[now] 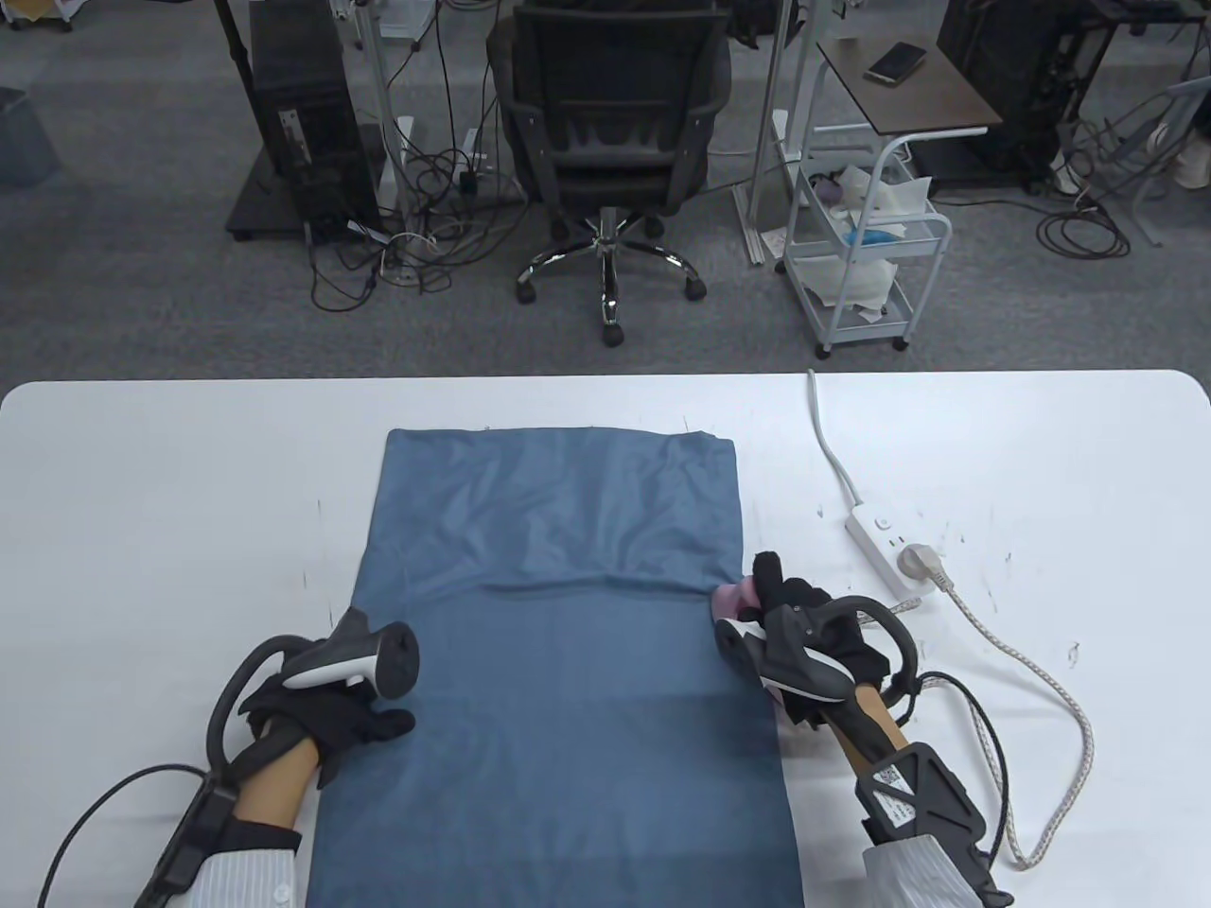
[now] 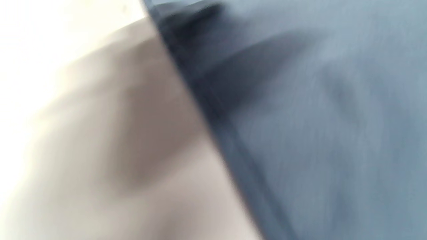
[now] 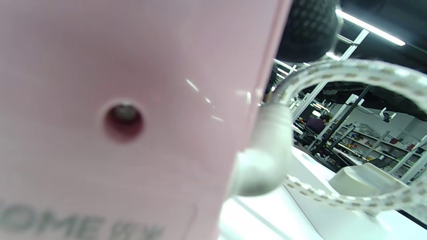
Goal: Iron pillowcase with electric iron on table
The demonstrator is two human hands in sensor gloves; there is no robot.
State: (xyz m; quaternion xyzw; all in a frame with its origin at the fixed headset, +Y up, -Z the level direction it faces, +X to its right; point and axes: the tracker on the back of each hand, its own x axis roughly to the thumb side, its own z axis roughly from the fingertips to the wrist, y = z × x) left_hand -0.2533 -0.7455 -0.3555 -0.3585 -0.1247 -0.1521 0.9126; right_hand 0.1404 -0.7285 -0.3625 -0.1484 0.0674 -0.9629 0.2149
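A blue pillowcase (image 1: 558,605) lies flat on the white table (image 1: 151,511), creased across its middle and far half. My left hand (image 1: 364,724) rests on its left edge near the front, fingers lying straight on the cloth. In the left wrist view only blurred blue pillowcase (image 2: 317,116) and table (image 2: 83,133) show. My right hand (image 1: 795,615) grips a pink iron (image 1: 733,598) at the pillowcase's right edge; the hand and tracker hide most of it. The right wrist view is filled by the pink iron (image 3: 133,116) body and its woven cord (image 3: 350,71).
A white power strip (image 1: 885,547) with the iron's plug (image 1: 920,563) sits right of the pillowcase; the woven cord (image 1: 1069,700) loops over the table's right front. Beyond the far edge stand an office chair (image 1: 610,123) and a white trolley (image 1: 866,255).
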